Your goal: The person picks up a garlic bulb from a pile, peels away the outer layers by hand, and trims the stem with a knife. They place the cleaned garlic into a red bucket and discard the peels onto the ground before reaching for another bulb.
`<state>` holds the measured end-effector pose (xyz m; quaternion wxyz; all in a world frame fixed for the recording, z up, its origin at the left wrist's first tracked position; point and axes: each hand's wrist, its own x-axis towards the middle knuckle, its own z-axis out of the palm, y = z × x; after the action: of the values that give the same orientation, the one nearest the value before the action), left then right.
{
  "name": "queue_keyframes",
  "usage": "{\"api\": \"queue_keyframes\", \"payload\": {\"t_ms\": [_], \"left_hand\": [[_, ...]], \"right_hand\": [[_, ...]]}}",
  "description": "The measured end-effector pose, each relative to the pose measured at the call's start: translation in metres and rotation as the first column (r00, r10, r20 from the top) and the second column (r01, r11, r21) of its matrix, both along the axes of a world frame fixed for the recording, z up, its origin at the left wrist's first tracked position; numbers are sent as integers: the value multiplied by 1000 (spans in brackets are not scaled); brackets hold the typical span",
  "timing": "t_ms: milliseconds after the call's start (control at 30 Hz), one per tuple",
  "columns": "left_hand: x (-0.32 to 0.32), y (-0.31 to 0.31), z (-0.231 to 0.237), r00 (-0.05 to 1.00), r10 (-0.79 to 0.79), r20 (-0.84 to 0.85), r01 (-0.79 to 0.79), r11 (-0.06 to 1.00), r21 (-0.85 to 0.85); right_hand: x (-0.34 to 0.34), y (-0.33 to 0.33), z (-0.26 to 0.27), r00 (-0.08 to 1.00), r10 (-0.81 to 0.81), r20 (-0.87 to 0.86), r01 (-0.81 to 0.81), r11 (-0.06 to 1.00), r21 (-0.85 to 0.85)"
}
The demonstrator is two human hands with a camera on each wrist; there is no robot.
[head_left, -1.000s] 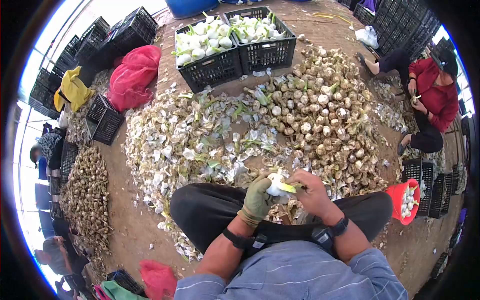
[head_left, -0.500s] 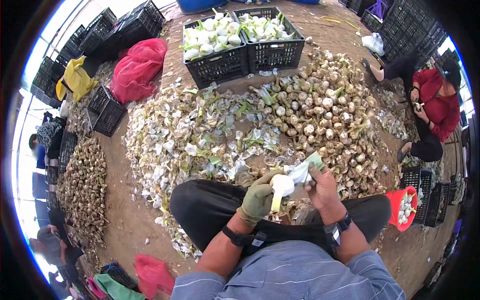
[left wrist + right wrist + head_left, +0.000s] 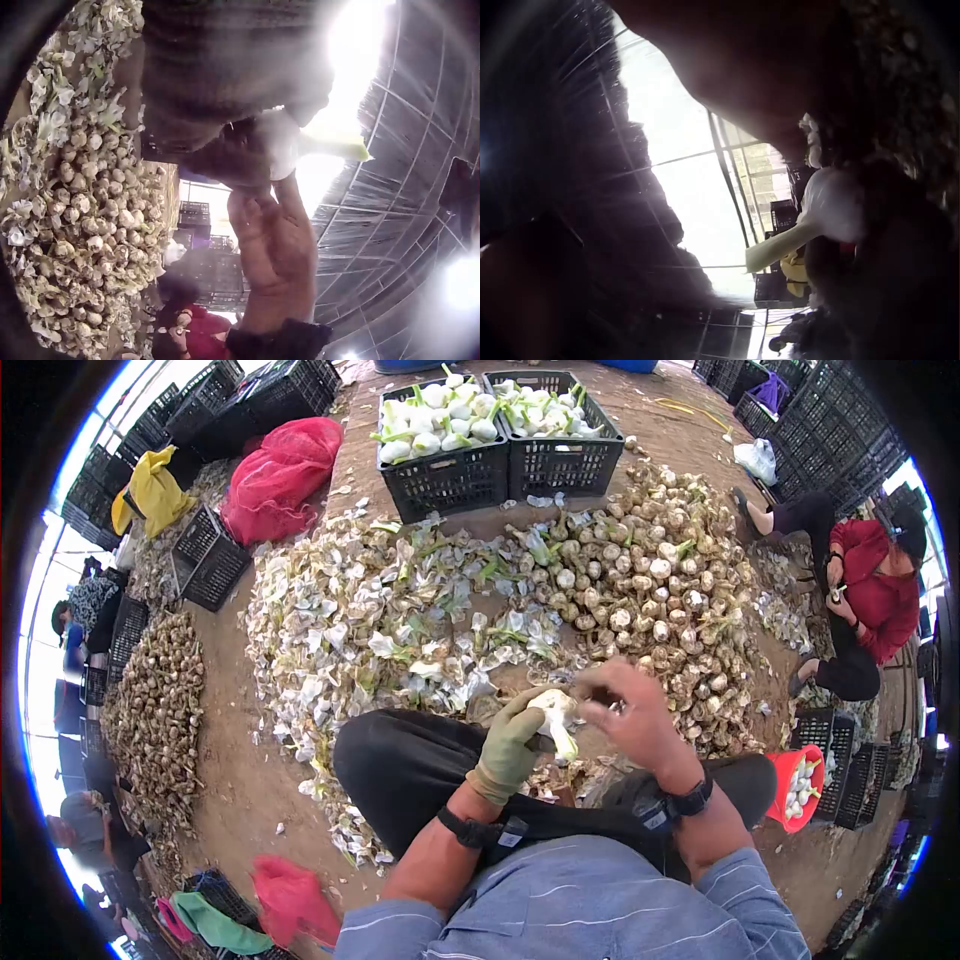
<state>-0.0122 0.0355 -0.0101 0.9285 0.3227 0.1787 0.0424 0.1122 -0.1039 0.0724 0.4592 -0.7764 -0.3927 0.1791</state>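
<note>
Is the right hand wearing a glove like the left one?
No, the head view shows the right hand bare, while the left hand wears a glove and holds a garlic bulb.

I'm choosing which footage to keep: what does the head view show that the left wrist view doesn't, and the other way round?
Only the head view shows the two filled crates of white bulbs, the red bucket and the yellow cloth.

Only the left wrist view shows the dark, ribbed roof overhead.

Both show the held garlic bulb, the garlic heap and the person in red, though the left wrist view catches that person only partly.
</note>
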Motion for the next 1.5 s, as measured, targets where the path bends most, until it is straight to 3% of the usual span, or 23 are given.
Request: {"api": "queue_keyframes", "payload": {"t_ms": [33,67,233,400,500,600,633,700,733,867,1000,1233,1300,1500], "left_hand": [[-2,1,0,999,-33,-33,37,993,112],[0,1,1,996,-58,-69,66,991,114],[0,-3,-4,987,-107,-119,139,938,317],[1,-2,5,970,-180,-163,220,935,277],[4,-1,-2,967,-220,-131,252,910,328],[4,-3,-1,959,-265,-95,280,863,421],[4,-2,1,955,-283,-87,291,843,451],[3,0,1,963,-254,-89,268,894,358],[4,0,-5,973,-217,-84,233,911,341],[9,0,-1,978,-173,-117,203,922,329],[6,1,9,965,-190,-182,249,880,404],[5,6,12,963,-197,-186,259,871,417],[5,8,11,962,-203,-185,270,824,499],[4,10,4,951,-256,-172,307,840,448]], "right_hand": [[-3,-4,-1,993,58,103,-56,998,-22],[-4,-4,-7,973,65,224,-73,997,30],[-6,-6,-11,919,74,388,-63,997,-41],[-2,-13,-21,889,132,439,-78,987,-137],[2,-16,-25,916,98,389,-61,992,-107],[15,-22,-35,927,-58,370,80,996,-45],[19,-25,-34,957,-130,260,148,988,-48],[25,-33,-29,962,-272,32,274,958,-81],[27,-36,-24,914,-339,-224,314,939,-142],[21,-32,-24,977,-138,-162,124,988,-92],[5,-18,-18,992,77,103,-76,997,-10],[7,-21,-26,911,170,376,-125,982,-141],[2,-19,-27,894,158,418,-108,984,-141],[0,-15,-23,909,96,406,-55,992,-113]]}}
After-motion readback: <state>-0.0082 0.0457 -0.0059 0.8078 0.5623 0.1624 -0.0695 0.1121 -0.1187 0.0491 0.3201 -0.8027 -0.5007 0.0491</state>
